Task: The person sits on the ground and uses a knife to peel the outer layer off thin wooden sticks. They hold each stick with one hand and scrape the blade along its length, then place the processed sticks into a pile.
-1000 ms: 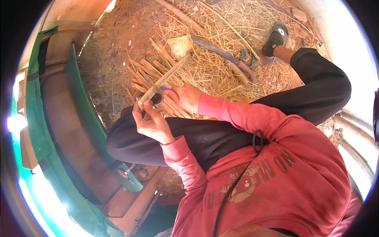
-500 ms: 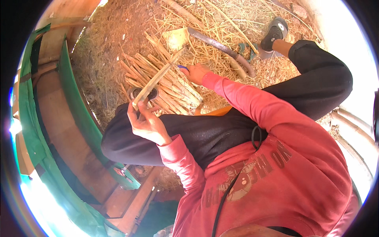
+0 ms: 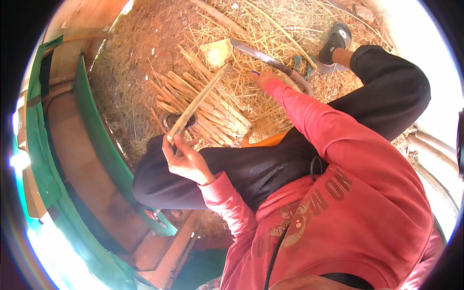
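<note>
My left hand (image 3: 189, 162) is closed on the lower end of a split wooden stick (image 3: 203, 96). The stick slants up and away, tilted over a pile of similar sticks (image 3: 220, 118) on the ground. To the right of the stick, apart from it, my right hand (image 3: 267, 79) is closed around a small tool with a blue end (image 3: 255, 72). The fingers hide most of that tool, so its kind does not show. Beyond my right hand lies a long dark curved blade (image 3: 256, 53) with a brown handle (image 3: 300, 81), its far end against a pale wood block (image 3: 217, 53).
Straw (image 3: 295, 29) covers the ground ahead, with a long pole (image 3: 220, 18) on it. Green-edged wooden boards (image 3: 96, 140) stand along the left. My bent legs (image 3: 391, 92) frame the work area. An orange object (image 3: 270, 140) shows by my thigh.
My right hand has moved away from the stick, up and to the right, with the blue-ended tool. My left hand and the stick have shifted slightly right and nearer.
</note>
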Available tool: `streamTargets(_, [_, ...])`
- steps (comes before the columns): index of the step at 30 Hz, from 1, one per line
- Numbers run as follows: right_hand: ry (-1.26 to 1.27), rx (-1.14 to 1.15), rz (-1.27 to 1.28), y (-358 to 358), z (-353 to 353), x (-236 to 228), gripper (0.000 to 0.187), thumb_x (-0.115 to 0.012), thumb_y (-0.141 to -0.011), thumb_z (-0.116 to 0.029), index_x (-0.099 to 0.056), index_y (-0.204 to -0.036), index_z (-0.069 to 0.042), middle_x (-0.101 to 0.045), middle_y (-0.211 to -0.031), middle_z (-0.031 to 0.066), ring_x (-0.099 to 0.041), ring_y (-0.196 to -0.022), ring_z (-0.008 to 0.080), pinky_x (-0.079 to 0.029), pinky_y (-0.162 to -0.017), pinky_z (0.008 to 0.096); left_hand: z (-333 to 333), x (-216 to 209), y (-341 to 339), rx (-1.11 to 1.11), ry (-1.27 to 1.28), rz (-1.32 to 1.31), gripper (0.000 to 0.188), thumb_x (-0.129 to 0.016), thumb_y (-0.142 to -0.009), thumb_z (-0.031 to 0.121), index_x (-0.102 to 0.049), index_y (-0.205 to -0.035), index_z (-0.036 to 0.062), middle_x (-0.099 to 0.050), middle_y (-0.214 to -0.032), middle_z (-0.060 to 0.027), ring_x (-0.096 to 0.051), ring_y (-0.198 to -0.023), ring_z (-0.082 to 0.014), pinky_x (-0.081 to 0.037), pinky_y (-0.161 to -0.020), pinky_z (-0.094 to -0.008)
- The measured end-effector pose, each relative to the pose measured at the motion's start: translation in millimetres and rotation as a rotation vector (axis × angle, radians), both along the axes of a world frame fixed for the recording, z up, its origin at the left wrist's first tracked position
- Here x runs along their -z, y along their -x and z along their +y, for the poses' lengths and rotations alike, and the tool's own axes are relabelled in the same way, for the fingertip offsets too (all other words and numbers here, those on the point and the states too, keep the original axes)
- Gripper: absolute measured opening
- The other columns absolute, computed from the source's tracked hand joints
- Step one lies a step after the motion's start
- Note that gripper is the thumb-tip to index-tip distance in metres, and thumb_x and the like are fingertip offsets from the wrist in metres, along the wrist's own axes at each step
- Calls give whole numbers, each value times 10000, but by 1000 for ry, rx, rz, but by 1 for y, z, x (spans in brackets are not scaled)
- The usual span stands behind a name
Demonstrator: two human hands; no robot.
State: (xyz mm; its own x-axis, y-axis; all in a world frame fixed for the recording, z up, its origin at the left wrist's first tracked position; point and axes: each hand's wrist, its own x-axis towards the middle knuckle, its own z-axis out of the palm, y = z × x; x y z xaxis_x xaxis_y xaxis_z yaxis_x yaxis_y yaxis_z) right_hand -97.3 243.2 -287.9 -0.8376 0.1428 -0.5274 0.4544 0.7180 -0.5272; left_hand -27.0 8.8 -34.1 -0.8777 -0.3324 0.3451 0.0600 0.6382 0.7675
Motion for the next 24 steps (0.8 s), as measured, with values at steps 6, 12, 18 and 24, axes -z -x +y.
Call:
streamTargets(6, [278,62,51,25,-15,-98,805,-251,-1023,-636,-716,-908,10,-688,-810,238,-683,-804,406,-534,-800,495,10,-9,9,-27,-40,-14,289,-608,-997,157,-614,-1150,-88,-723,-908,-181,-680,-566,-168,-536,-519,-260])
streamTargets(12, [492,-185,348,-28,-85,-186,703,-315,-1037,-565,-720,-858,-19,-672,-752,255,-684,-764,406,-536,-803,496,18,-10,9,-38,-117,19,277,-657,-967,166,-637,-1083,-85,-703,-882,-142,-669,-551,-165,-495,-515,-251])
streamTargets(18, [248,-162,437,-24,-88,-122,531,-449,-1021,-503,-708,-981,-41,-669,-717,267,-676,-684,445,-563,-679,519,12,-8,16,-57,-99,-10,257,-648,-972,146,-638,-1068,-91,-718,-905,-162,-673,-557,-163,-516,-493,-253])
streamTargets(24, [237,-140,313,-16,-79,-119,563,-412,-1027,-489,-725,-987,-23,-694,-824,267,-675,-744,452,-554,-737,522,9,-9,4,-44,-3,-34,248,-630,-980,140,-632,-1057,-96,-714,-871,-166,-663,-530,-160,-515,-468,-256])
